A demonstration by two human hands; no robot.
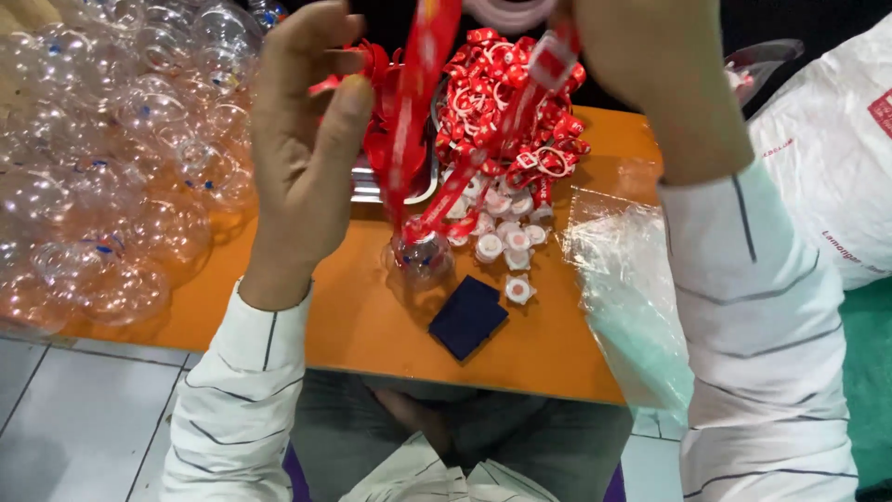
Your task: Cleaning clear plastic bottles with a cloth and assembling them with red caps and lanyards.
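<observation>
Head view: we hold both hands raised over the orange bench (372,325). Our left hand (307,149) has fingers curled in a loose grip, thumb and fingertips pinching red ribbon (409,112). Our right hand (650,65) has its grip closed on a red-and-white tag (551,60) at the ribbon's other end. The ribbon runs down to a clear plastic ball (423,256) near the bench's front edge, beside white caps (502,237) and a dark blue square (467,316). Clear balls (102,167) crowd the left end.
</observation>
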